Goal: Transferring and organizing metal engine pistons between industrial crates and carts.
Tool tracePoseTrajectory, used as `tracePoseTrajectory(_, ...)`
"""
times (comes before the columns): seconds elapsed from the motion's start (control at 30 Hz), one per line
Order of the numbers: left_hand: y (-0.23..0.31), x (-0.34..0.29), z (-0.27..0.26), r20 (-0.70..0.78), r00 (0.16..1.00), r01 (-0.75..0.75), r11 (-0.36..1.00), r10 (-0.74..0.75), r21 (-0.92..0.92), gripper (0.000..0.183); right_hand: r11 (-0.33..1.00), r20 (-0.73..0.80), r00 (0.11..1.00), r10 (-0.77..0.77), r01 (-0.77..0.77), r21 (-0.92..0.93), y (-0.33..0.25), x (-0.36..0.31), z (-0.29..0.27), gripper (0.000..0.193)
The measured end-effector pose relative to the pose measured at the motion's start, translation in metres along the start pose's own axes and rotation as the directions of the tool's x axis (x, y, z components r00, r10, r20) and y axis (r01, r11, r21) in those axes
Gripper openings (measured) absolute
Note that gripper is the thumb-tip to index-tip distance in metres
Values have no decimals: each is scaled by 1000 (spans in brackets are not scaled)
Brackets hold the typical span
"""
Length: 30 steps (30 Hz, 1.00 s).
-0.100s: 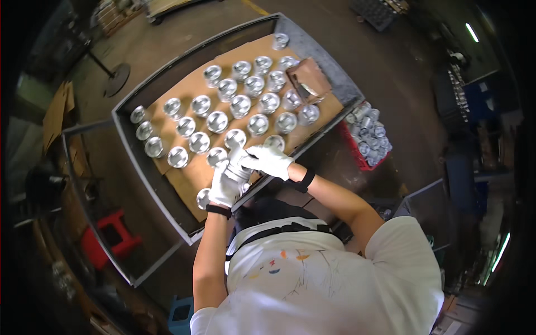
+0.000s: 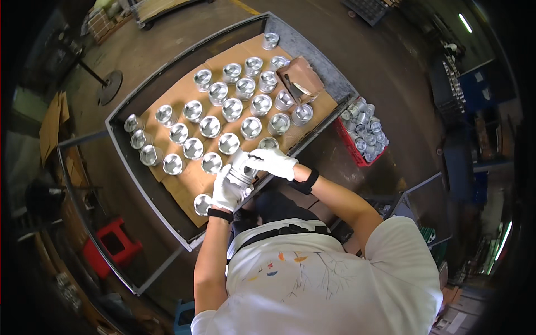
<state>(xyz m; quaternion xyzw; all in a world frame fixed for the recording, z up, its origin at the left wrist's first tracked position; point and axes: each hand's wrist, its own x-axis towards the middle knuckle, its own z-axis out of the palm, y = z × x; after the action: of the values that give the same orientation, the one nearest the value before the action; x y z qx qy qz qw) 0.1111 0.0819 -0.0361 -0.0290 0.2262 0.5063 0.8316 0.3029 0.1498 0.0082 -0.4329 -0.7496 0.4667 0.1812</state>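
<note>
Light falls strongest across my desk (image 2: 318, 58), where the metal pistons (image 2: 229, 143) throw back hard white glints and leave soft shadows on the cardboard (image 2: 184, 190). My gloved left hand (image 2: 226, 192) and right hand (image 2: 274, 162) look pale, nearly washed out, and sharp enough. Lit tubes (image 2: 464, 23) glare at the right, but the floor (image 2: 368, 56) around me is dim. Straight edges bow outward, the murky outskirts look soft, and the corners sink into black.

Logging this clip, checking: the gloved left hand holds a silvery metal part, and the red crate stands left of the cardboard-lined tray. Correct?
No: the head view shows the red crate right of the tray. The left hand does hold the metal part.
</note>
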Motion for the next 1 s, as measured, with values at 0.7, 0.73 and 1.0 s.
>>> tracePoseTrajectory(0.7,-52,160,89,-336,911,-278,958,238,-74,57,411,-335,831,444,-521,-748,309,174,-253,15)
tracePoseTrajectory(0.73,-59,160,98,-444,863,-319,941,241,-109,58,399,-338,811,477,-543,-739,312,175,-249,18)
tracePoseTrajectory(1.0,-58,197,108,-327,819,-369,869,472,330,55,497,-358,857,371,-509,-702,314,173,-281,20)
